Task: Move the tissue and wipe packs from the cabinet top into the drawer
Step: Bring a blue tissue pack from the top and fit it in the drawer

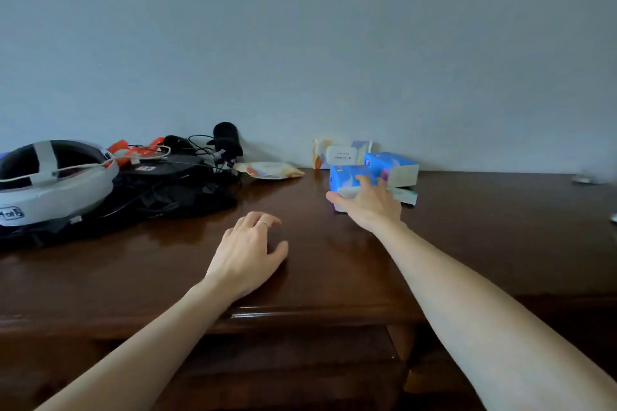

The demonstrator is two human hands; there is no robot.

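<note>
Now the right hand (365, 202) curls its fingers over the near blue pack (347, 177) on the cabinet top (334, 253).

Two blue tissue packs, soft with pale ends, sit toward the wall; the far blue pack (392, 167) lies just behind, an upright wipe pack (340, 153) leans at the wall, a flat wipe pack (272, 170) lies left. Left hand (248, 252) rests nearby, fingers loosely bent, holding nothing. Bare wood runs to the front edge. Pack print is unreadable; headset (50, 180) lettering blurred.
</note>
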